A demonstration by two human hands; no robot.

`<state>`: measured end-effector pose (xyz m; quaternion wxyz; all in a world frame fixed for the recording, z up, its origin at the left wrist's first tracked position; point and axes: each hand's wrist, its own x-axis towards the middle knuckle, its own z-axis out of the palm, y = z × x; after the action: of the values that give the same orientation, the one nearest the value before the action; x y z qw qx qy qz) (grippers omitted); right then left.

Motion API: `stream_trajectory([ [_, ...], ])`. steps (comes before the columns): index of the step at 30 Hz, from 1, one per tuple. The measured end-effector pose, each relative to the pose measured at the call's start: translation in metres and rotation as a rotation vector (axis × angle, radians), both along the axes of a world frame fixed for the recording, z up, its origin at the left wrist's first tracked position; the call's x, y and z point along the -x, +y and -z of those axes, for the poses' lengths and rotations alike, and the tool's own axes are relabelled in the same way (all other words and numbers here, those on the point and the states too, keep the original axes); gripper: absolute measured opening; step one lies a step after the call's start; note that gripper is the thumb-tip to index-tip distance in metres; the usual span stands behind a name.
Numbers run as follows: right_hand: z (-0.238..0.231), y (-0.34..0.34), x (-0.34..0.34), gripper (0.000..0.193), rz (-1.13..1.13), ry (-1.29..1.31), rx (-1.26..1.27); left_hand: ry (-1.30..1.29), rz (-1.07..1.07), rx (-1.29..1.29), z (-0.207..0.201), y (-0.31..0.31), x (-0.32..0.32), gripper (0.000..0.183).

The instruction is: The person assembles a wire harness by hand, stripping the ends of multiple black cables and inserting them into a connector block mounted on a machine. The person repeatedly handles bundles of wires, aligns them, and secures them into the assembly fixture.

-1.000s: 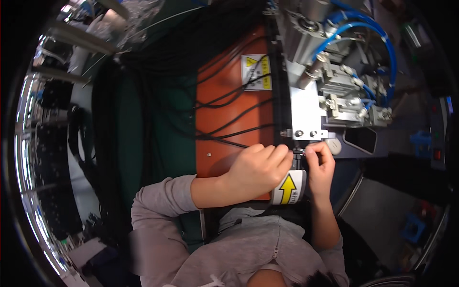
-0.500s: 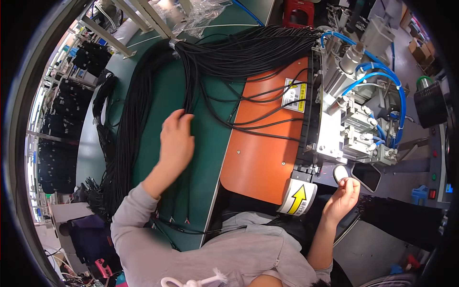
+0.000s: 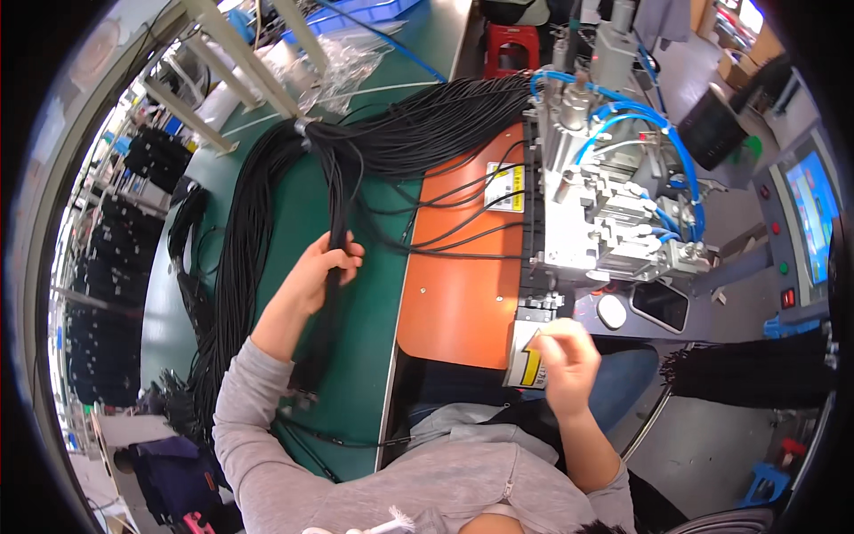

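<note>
My left hand is closed around a hanging strand of black cables, below the spot where a tie gathers the large black cable bundle on the green table. The lower ends of the strand look blurred. My right hand is lifted over a white label with a yellow arrow at the near end of the machine's track. Its fingers are bent and smeared by motion, and I see nothing plainly held. Several single cables run across an orange plate into the machine.
A white round object and a phone lie on the grey ledge right of the track. Farther right stand a screen panel and hanging black cables. A red stool is at the back. Metal posts rise at the far left.
My left hand has gone down slightly and closed on the cable strand. My right hand has moved left from beside the white round object. The whole view has shifted, showing more of the screen.
</note>
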<state>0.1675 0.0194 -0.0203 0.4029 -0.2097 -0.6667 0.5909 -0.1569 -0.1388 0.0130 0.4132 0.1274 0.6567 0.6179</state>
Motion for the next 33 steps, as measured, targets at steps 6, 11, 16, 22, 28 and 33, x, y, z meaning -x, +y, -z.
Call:
stream_trajectory([
  [6,-0.024,-0.006,0.037,0.066,-0.44,-0.302,0.092,0.035,0.394,-0.197,-0.032,0.057,-0.079,0.047],
  [11,-0.017,0.034,0.014,0.04,-0.69,-0.031,0.901,1.328,0.96,0.214,-0.047,0.076,-0.121,0.042],
  [16,-0.021,0.033,-0.002,0.034,-0.712,-0.099,0.77,1.785,0.876,-0.426,-0.02,0.11,-0.131,0.037],
  [22,-0.008,0.047,-0.029,0.029,-0.257,0.065,0.454,1.704,0.837,-0.62,0.003,0.128,-0.13,0.035],
  [28,-0.004,0.061,-0.024,0.037,-0.18,-0.056,-0.245,1.684,0.861,-0.648,0.009,0.136,-0.133,0.029],
  [33,-0.001,0.059,-0.021,0.026,-0.076,0.004,-0.327,1.602,0.742,-0.76,0.008,0.147,-0.135,0.025],
])
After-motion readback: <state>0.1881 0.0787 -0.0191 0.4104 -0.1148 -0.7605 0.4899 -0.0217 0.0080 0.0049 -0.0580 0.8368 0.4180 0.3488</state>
